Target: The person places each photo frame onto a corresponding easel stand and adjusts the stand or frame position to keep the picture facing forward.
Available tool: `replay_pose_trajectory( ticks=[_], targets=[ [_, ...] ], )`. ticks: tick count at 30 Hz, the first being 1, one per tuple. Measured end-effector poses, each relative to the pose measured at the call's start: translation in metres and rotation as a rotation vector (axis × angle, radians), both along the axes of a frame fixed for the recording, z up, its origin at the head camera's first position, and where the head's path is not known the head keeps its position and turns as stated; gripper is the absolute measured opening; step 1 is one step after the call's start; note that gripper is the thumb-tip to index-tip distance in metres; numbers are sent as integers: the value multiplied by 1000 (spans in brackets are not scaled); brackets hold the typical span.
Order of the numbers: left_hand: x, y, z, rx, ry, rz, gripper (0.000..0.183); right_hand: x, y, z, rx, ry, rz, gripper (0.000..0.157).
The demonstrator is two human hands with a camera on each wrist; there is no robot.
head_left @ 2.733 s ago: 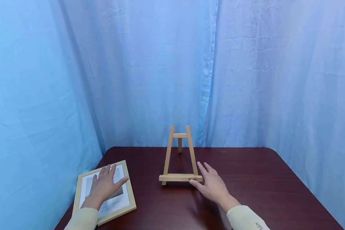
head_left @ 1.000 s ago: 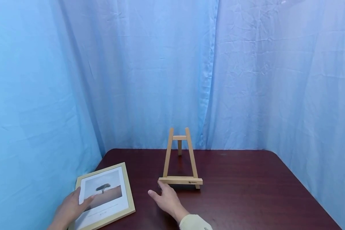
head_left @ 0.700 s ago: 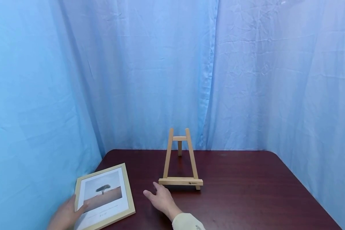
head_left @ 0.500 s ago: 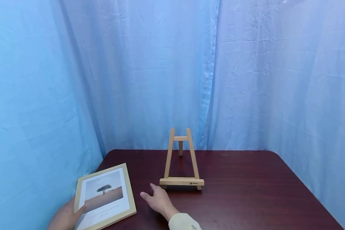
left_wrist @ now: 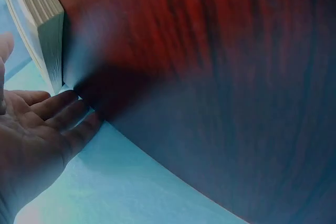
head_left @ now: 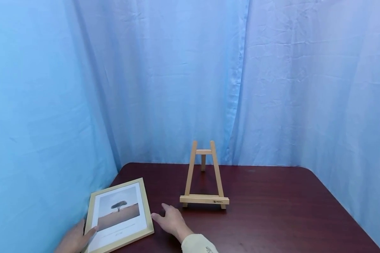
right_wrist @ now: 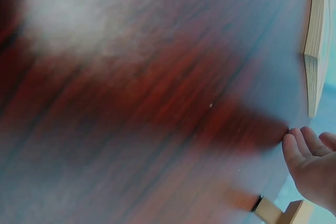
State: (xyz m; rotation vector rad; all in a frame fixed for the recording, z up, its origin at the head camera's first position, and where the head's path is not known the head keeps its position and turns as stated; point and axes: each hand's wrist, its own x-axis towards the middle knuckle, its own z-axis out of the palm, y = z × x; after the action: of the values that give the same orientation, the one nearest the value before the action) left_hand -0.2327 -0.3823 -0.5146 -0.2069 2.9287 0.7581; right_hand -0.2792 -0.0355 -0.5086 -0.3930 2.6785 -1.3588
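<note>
A pale wood picture frame (head_left: 147, 211) with a print of a tree lies at the table's left side in the head view. At its left edge is my left hand (head_left: 73, 237), thumb over the front. In the left wrist view that hand (left_wrist: 31, 140) has its fingers extended beside the frame's edge (left_wrist: 50, 51) and the table's rim; firm contact cannot be made out. My right hand (head_left: 172, 221) is beside the frame's right edge, fingers extended and holding nothing. A small wooden easel (head_left: 204, 199) stands upright further right, apart from both hands.
The dark red-brown table (head_left: 272, 211) has rounded far corners. Light blue curtains (head_left: 177, 88) hang behind it and on both sides, the left one close to the picture frame. Part of the easel (right_wrist: 270, 211) shows low in the right wrist view.
My left hand has gone from over the picture to the frame's left edge. From beside the easel's right end, my right hand has moved left toward the frame. The view has shifted slightly.
</note>
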Motion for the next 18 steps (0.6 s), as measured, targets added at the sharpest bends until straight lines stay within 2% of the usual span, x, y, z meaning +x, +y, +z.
replay_pose_trajectory(
  ticks=[4,8,14,18],
  targets=[
    [-1,1,-3,-3,-24,11,97,2,-4,-1,12,13,-3,63],
    [-1,3,-3,-8,-22,7,80,4,-8,-1,28,31,-3,62],
    [3,2,-3,-31,52,-64,50,4,-10,-3,44,50,5,58],
    [4,-1,-5,-47,85,-103,43,5,-10,-4,43,62,15,56]
  ],
)
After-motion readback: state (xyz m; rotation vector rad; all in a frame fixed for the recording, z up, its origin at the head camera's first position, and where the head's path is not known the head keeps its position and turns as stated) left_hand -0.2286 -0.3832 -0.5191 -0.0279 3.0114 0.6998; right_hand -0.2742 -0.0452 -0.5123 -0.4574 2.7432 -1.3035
